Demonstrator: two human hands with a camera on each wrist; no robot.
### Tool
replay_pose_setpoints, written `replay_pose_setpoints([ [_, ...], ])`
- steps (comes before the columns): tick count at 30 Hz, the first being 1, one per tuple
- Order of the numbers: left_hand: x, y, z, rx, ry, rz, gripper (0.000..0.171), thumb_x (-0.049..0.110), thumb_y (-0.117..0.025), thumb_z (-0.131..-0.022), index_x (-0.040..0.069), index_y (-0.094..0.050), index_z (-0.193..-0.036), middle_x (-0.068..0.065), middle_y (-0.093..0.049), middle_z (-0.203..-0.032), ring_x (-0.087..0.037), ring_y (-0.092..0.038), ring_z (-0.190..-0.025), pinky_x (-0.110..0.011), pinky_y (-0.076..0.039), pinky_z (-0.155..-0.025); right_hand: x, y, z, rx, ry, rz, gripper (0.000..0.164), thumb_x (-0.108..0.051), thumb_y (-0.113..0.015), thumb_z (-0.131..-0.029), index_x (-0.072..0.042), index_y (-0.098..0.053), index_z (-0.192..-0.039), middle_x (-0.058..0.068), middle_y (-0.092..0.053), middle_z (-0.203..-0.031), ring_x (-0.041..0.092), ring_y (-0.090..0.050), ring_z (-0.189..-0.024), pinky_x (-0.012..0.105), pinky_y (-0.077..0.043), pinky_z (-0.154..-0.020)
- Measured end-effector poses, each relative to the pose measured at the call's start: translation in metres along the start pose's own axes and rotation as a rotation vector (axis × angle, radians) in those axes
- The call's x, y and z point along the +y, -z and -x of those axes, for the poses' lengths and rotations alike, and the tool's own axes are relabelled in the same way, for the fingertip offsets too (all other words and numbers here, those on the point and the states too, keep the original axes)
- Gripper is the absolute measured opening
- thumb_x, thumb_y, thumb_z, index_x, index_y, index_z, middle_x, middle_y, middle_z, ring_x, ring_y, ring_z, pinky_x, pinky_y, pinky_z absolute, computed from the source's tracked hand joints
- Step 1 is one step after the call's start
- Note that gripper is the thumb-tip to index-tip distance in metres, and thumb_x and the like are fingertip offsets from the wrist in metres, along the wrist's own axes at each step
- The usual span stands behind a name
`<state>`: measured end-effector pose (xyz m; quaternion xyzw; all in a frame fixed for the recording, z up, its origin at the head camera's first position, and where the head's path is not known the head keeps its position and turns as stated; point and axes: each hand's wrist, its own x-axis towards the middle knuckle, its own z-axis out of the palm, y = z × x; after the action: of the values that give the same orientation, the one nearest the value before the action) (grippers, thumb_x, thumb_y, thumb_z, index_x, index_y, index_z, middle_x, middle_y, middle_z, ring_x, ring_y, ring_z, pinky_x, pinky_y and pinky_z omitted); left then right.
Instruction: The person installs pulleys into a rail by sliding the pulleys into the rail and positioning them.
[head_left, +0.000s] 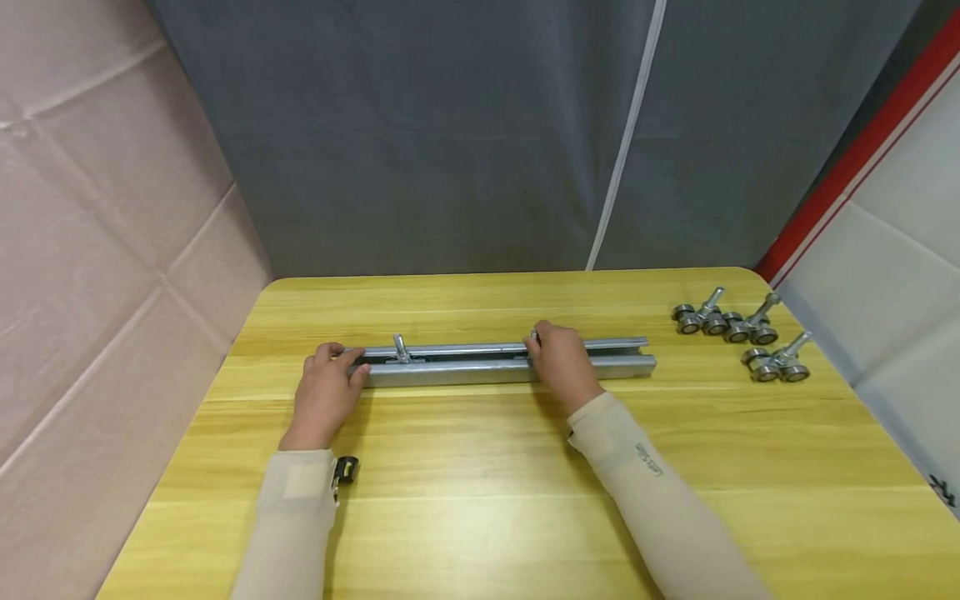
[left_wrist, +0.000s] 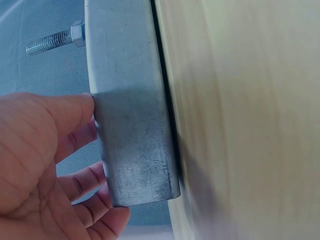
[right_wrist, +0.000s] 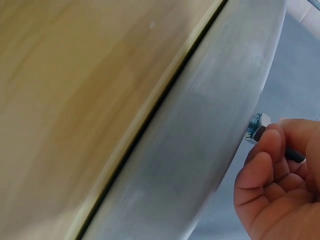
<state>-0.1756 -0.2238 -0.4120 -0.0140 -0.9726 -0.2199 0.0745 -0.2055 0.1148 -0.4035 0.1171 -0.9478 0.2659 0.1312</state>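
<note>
A slotted metal channel rail (head_left: pixel 450 373) lies lengthwise on the table with its slot facing up. My left hand (head_left: pixel 326 396) holds its left end, thumb at the near lip and fingers around the end (left_wrist: pixel 142 170). Just right of that hand, a threaded bolt (head_left: pixel 401 348) with a nut (left_wrist: pixel 78 33) sticks up from the slot. Farther right, my right hand (head_left: pixel 564 362) pinches another roller bolt between thumb and fingers; its nut (right_wrist: pixel 259 127) shows right above the rail's edge. Whatever part of that bolt sits inside the channel is hidden.
Several roller trolleys with upright bolts stand at the right back of the wooden table (head_left: pixel 450 500): one (head_left: pixel 699 315) at the left, one (head_left: pixel 752 323) beside it, and one (head_left: pixel 777 363) nearer. A grey curtain (head_left: pixel 435 142) hangs behind the table.
</note>
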Motion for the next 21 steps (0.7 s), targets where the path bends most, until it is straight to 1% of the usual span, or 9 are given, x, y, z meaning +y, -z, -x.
replay_pose_setpoints([
  [8, 0.000, 0.000, 0.000, -0.009, 0.007, 0.008, 0.040, 0.021, -0.057, -0.102, -0.002, -0.059, -0.135, -0.028, -0.043, -0.136, -0.048, -0.039, -0.124, -0.060, -0.038, -0.099, -0.010, -0.006, -0.001, -0.016, -0.007, -0.036, 0.025, -0.014, -0.064, -0.099, -0.005, -0.053, -0.078, 0.004, -0.047, -0.060, 0.018, -0.045, -0.054, 0.032, -0.042, -0.052],
  [15, 0.001, 0.001, 0.000, 0.000, -0.003, 0.000, 0.040, 0.020, -0.057, -0.102, -0.002, -0.059, -0.134, -0.028, -0.044, -0.135, -0.048, -0.039, -0.123, -0.060, -0.037, -0.099, -0.018, -0.012, -0.003, -0.024, 0.004, -0.035, 0.025, -0.015, -0.064, -0.099, -0.005, -0.054, -0.079, 0.004, -0.049, -0.060, 0.016, -0.045, -0.053, 0.030, -0.042, -0.051],
  [21, 0.001, 0.001, 0.000, -0.008, 0.009, 0.000, 0.040, 0.021, -0.057, -0.102, -0.002, -0.059, -0.135, -0.028, -0.043, -0.136, -0.048, -0.039, -0.124, -0.059, -0.037, -0.100, -0.027, -0.017, -0.006, -0.032, 0.018, -0.034, 0.025, -0.015, -0.064, -0.099, -0.006, -0.053, -0.078, 0.003, -0.049, -0.060, 0.016, -0.046, -0.054, 0.030, -0.042, -0.051],
])
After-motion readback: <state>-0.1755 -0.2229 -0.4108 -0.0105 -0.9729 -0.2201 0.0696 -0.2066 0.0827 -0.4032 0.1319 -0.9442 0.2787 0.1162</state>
